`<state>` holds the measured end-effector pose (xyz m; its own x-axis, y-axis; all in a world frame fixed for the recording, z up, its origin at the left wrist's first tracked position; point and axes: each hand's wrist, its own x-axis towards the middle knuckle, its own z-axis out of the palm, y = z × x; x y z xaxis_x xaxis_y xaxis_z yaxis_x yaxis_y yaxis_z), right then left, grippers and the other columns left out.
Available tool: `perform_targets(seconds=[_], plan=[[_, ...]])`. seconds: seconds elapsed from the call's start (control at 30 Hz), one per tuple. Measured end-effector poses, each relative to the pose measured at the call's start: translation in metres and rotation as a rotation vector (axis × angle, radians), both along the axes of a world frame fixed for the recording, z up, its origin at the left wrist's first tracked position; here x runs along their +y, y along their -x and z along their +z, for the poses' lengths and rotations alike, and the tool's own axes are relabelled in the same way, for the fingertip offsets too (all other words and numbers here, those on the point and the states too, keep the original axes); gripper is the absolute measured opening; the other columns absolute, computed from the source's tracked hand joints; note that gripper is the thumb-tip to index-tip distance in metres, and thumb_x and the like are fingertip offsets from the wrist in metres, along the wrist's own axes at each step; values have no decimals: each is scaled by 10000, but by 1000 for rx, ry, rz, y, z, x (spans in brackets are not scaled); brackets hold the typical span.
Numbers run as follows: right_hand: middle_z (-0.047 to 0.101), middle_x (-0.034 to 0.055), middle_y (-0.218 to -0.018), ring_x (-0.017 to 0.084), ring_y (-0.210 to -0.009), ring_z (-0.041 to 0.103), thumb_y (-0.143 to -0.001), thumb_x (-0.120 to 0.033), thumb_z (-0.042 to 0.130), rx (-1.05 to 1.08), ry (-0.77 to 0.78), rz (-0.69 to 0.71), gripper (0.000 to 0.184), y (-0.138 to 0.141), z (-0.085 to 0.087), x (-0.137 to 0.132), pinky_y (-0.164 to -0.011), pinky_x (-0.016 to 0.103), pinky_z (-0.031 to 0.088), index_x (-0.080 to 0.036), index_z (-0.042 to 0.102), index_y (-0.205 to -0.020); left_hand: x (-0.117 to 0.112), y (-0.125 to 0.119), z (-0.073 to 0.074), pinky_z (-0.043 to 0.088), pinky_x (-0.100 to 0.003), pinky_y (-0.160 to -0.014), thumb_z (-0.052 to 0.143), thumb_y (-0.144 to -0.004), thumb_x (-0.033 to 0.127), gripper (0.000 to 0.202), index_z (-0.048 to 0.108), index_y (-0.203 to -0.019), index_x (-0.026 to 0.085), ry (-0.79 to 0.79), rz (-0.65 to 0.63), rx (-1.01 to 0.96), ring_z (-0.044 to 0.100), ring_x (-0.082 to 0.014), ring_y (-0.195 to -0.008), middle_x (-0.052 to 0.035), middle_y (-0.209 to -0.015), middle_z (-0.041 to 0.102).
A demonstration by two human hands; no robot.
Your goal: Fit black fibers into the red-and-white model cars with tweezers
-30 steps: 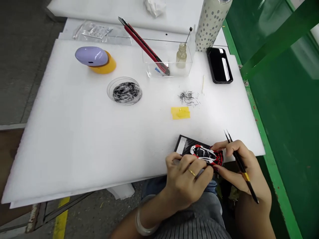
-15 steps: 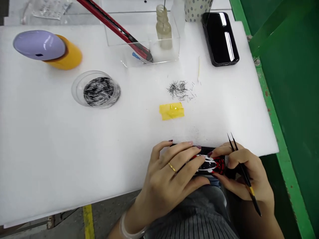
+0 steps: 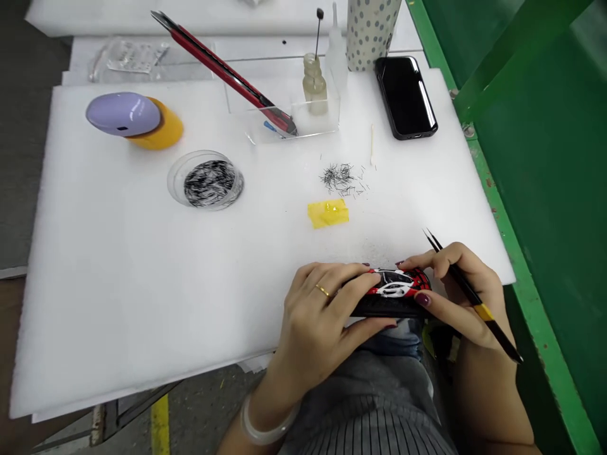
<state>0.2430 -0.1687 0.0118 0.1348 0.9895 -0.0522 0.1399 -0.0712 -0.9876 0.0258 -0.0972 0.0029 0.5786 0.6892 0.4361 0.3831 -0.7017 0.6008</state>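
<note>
A red, white and black model car (image 3: 396,284) on a black base (image 3: 386,308) is held between my hands at the table's front edge. My left hand (image 3: 327,309) wraps around its left part, fingers over the top and thumb below, hiding that end. Thumb and index finger of my right hand (image 3: 462,291) touch the right end of the car on both sides. Black tweezers (image 3: 467,287) with a yellow band also rest in the right hand, tips pointing up and away. Beyond the hands lie a yellow tape piece (image 3: 328,213) and a pile of fine black strands (image 3: 340,178).
A clear round dish (image 3: 213,183) of black strands stands left of a cotton swab (image 3: 372,145). Farther back are a purple-and-yellow bottle (image 3: 124,115), a clear tray (image 3: 241,101) with a red cutter (image 3: 232,76) and small bottle (image 3: 314,85), a phone (image 3: 406,98) and a dotted cup (image 3: 372,31).
The car has been tilted, so more of its side and the black base shows. My right thumb has moved up onto the car's near side, and the tweezers have swung. The camera view has shifted.
</note>
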Motion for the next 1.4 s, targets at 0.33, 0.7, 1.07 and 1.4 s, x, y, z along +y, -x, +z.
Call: perform_targets(seconds=[0.33,0.7,1.07,1.4], plan=[[757,84,-1113,217,-1011,718,-869,-259,782,106,39,75,269,-10,-2,7,-819,322,602,-229,521,-929,4,-1,7,516,-373,-844,742,-886,404,364,658,-1191,224,85,-51,68,657,-212,-956,-36,-1057,691],[754,103,-1112,219,-996,718,-872,-292,779,114,-7,114,285,-10,-2,10,-850,346,591,-218,513,-941,11,-2,15,528,-352,-808,739,-875,327,405,670,-1265,242,196,-138,119,634,-206,-951,-40,-1056,646],[751,93,-1112,213,-997,715,-876,-293,774,107,-19,131,280,-11,-2,11,-862,339,589,-219,515,-953,11,-1,15,536,-337,-782,708,-903,352,383,666,-1265,233,107,-149,140,634,-198,-927,-42,-1027,651],[754,85,-1110,208,-997,714,-875,-276,775,109,-22,131,270,-11,-3,11,-856,327,575,-218,523,-952,11,-1,13,537,-348,-819,706,-909,381,399,638,-1276,238,83,-152,144,638,-211,-968,-49,-1059,662]])
